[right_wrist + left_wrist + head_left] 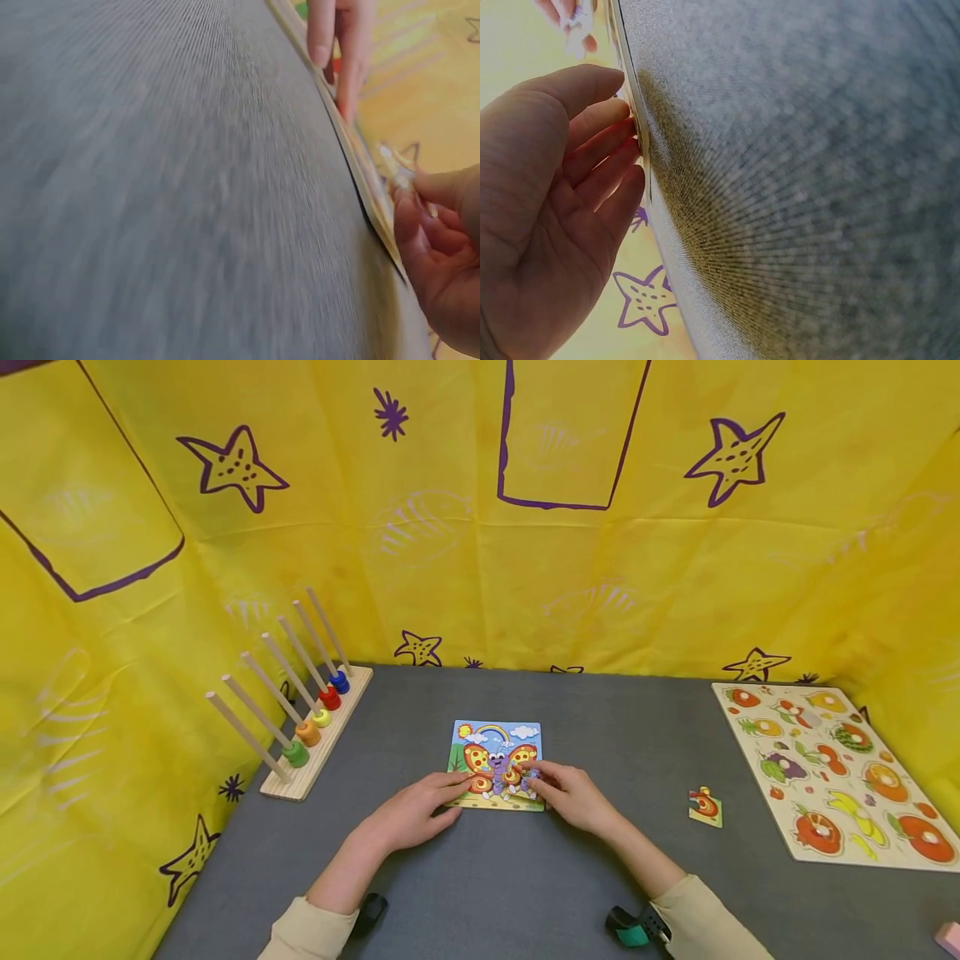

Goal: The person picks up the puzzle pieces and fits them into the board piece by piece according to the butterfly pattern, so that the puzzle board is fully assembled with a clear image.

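A butterfly jigsaw puzzle with a rainbow and a sun lies on the grey table in front of me. My left hand rests at its left edge, with fingertips touching the board, as the left wrist view also shows. Between thumb and fingers, my right hand pinches a small puzzle piece, held tilted just above the board's right part. The fingers partly cover that piece. One loose puzzle piece with an orange wing pattern lies apart, to the right of my right hand.
At the left stands a wooden peg stand with coloured rings on upright rods. A fruit peg board lies at the right. A pink block shows at the lower right corner. Yellow patterned cloth hangs behind the table.
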The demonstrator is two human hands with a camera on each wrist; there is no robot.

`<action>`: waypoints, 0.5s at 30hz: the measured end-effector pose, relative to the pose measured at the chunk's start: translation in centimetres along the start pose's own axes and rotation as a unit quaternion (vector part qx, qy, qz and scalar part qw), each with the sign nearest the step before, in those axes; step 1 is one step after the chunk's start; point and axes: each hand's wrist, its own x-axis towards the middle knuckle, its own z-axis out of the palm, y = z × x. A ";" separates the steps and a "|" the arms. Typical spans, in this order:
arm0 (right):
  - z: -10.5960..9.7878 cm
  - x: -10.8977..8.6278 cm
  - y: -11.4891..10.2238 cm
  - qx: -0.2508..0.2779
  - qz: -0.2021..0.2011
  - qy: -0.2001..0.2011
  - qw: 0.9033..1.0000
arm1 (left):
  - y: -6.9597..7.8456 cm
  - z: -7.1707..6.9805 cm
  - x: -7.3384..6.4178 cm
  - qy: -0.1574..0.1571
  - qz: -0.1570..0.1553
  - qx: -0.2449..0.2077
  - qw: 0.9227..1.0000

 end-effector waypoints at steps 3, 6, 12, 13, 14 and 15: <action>0.9 0.9 -0.3 0.012 -0.004 0.020 1.000 | 0.0 0.0 0.0 -0.002 -0.003 -0.003 1.000; 1.6 1.7 -0.7 0.033 0.013 0.034 0.999 | 0.1 0.0 0.0 -0.004 -0.005 -0.006 1.000; 2.7 2.6 -1.4 0.040 0.035 0.041 0.998 | 0.0 0.0 0.0 -0.003 -0.006 -0.015 1.000; 2.9 2.7 -1.4 0.036 0.037 0.042 0.998 | 0.0 0.0 0.0 -0.002 -0.005 -0.016 1.000; 3.0 2.7 -1.5 0.029 0.038 0.044 0.998 | 0.0 0.0 0.0 -0.002 -0.004 -0.017 1.000; 3.2 2.7 -1.4 0.023 0.038 0.046 0.998 | 0.0 0.0 0.0 -0.002 -0.003 -0.016 1.000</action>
